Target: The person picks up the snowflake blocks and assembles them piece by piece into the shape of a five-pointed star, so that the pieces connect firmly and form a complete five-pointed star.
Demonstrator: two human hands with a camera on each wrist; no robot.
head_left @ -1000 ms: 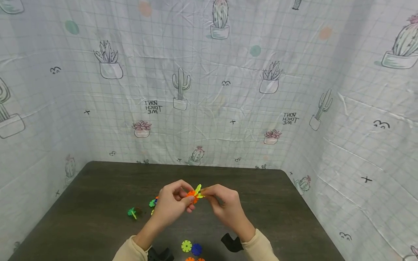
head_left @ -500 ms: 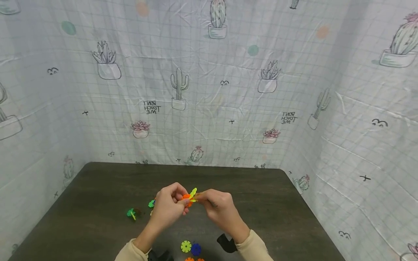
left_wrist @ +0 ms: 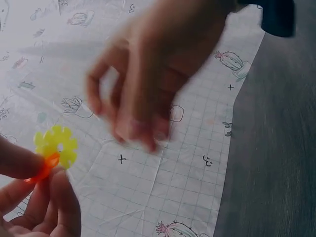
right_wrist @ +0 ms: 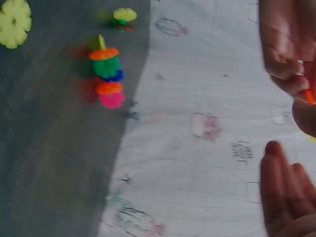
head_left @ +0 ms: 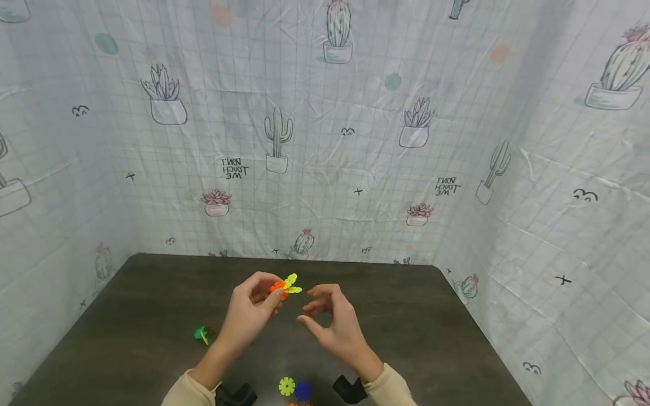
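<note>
Left hand (head_left: 249,313) raised above table (head_left: 132,316), thumb and fingertips pinching orange disc (head_left: 277,287) with yellow-green disc (head_left: 291,283) slotted into it; pair sits at hand's far right tip. Right hand (head_left: 330,324) just right of pair, apart from it, fingers loosely curved, holding nothing. Near edge, between wrists: loose yellow-green disc (head_left: 286,386) beside blue disc (head_left: 303,390). Left of left hand: small green piece (head_left: 201,334) on table. Right wrist view: multicoloured stack of discs (right_wrist: 106,76) on table. Cactus-print cloth (head_left: 325,141) behind.

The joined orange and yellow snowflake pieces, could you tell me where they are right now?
In the head view, the left hand pinches the joined pieces above the table, just left of the right hand.
</note>
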